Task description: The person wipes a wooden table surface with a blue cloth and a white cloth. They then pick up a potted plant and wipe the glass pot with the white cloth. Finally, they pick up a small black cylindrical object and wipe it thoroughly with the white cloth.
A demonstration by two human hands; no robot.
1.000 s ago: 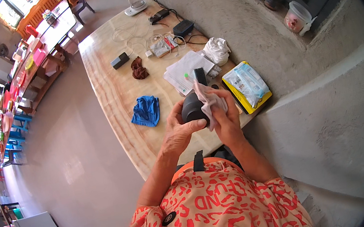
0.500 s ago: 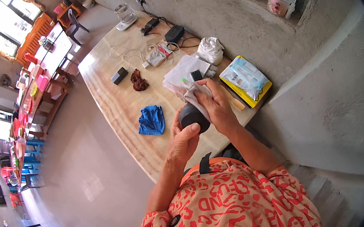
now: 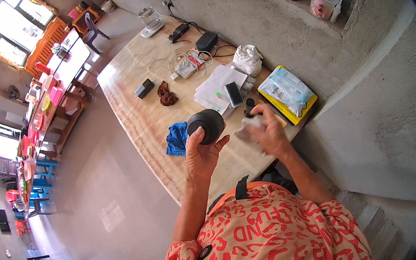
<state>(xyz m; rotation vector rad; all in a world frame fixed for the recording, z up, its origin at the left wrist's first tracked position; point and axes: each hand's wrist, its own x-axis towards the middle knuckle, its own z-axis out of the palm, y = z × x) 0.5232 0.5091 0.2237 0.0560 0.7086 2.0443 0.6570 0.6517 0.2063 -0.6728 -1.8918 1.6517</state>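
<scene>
My left hand [image 3: 202, 158] is closed round a black round object [image 3: 209, 124], a short cylinder whose flat end faces up; its far side is hidden. Apart from it, my right hand [image 3: 273, 136], a little smeared by motion, grips a pale pinkish-grey cloth [image 3: 248, 131]. A crumpled blue cloth [image 3: 173, 141] lies on the table just beyond my left hand. Past the right hand are a small dark cylindrical thing [image 3: 250, 104] and a black brush-like block [image 3: 234, 94]. White sheets of paper [image 3: 210, 91] spread beside the block.
The marbled table [image 3: 132, 113] also bears a brown cloth [image 3: 166, 93], a dark box [image 3: 144, 89], cables with a black adapter [image 3: 207, 40], a white bundle [image 3: 248, 60], a yellow pack [image 3: 291, 92] and a glass kettle [image 3: 150, 19]. A rough grey wall [image 3: 278, 26] borders it on the right.
My hands have parted: the right hand has drawn the cloth off the black object and moved right. The left hand has shifted slightly left and up with the object.
</scene>
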